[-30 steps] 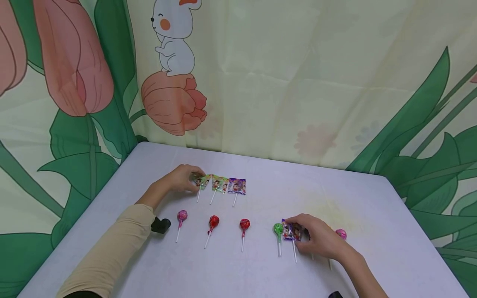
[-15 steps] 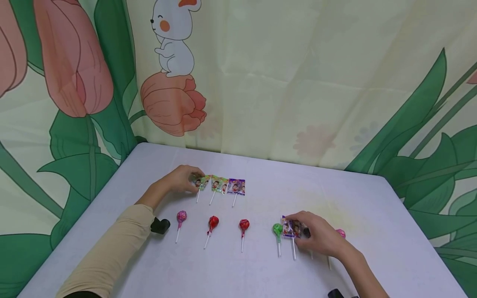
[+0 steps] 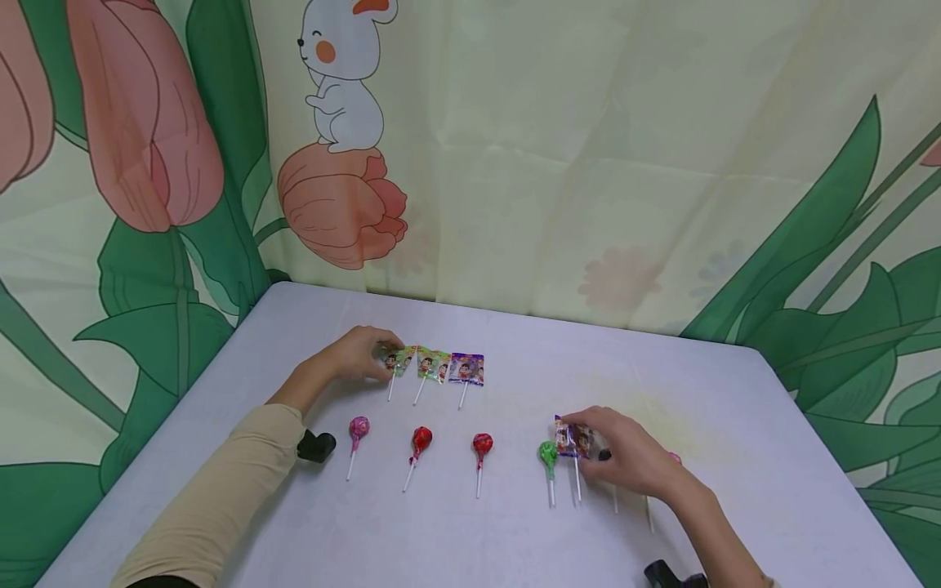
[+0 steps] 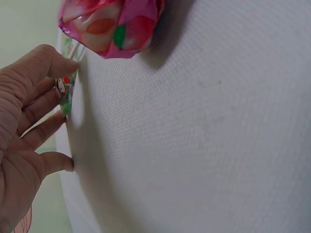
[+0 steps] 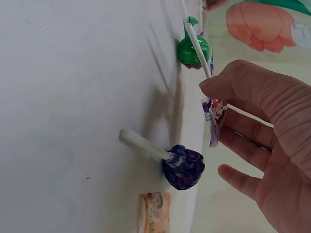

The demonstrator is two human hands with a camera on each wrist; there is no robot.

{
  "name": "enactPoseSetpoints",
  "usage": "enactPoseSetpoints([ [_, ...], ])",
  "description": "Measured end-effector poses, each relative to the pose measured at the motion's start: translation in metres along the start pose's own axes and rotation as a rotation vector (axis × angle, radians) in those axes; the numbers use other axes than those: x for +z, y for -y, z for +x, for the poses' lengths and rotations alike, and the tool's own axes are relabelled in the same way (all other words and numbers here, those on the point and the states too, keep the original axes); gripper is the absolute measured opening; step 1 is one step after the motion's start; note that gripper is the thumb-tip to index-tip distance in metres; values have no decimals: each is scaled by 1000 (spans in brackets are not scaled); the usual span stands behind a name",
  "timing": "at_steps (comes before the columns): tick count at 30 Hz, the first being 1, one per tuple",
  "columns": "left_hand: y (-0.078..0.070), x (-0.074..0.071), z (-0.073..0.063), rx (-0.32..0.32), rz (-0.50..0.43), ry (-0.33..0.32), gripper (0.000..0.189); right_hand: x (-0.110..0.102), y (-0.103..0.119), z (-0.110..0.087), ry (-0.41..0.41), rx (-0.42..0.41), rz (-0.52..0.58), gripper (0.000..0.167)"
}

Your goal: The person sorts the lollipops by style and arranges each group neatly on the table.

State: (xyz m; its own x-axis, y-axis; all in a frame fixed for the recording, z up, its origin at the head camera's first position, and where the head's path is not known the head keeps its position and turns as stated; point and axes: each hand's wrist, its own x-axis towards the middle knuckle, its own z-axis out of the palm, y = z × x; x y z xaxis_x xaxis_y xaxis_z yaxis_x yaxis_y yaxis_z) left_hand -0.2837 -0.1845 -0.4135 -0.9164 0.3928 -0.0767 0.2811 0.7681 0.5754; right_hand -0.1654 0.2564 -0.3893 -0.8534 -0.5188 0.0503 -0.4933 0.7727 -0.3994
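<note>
My left hand point(image 3: 359, 353) pinches the edge of a lollipop in a flat green packet point(image 3: 403, 358), the leftmost of three at the back of the table. In the left wrist view its fingers lie behind that packet, close to the white cloth. My right hand point(image 3: 625, 453) grips a lollipop in a flat purple packet point(image 3: 564, 438) between thumb and fingers, its stick pointing down toward me. The right wrist view shows this packet raised above the cloth, near a green ball lollipop point(image 5: 194, 51) and a dark purple ball lollipop point(image 5: 183, 167).
Another green-packet lollipop point(image 3: 432, 363) and a purple-packet one point(image 3: 467, 369) continue the back row. In front lie a pink ball lollipop point(image 3: 359, 426) and two red ones, point(image 3: 422, 439) among them. An orange packet point(image 5: 155, 213) lies beside the right hand. A patterned curtain point(image 3: 515, 163) hangs behind the table.
My right hand has moved a little toward the back of the table, carrying the purple-packet lollipop with it. The left hand has stayed in place.
</note>
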Motion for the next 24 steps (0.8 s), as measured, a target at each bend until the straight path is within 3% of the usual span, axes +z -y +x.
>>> enactPoseSetpoints([
  [8, 0, 0, -1, 7, -3, -5, 51, -1, 6, 8, 15, 20, 45, 58],
  [24, -1, 1, 0, 3, -8, -10, 52, 0, 14, 29, 8, -21, 75, 59],
])
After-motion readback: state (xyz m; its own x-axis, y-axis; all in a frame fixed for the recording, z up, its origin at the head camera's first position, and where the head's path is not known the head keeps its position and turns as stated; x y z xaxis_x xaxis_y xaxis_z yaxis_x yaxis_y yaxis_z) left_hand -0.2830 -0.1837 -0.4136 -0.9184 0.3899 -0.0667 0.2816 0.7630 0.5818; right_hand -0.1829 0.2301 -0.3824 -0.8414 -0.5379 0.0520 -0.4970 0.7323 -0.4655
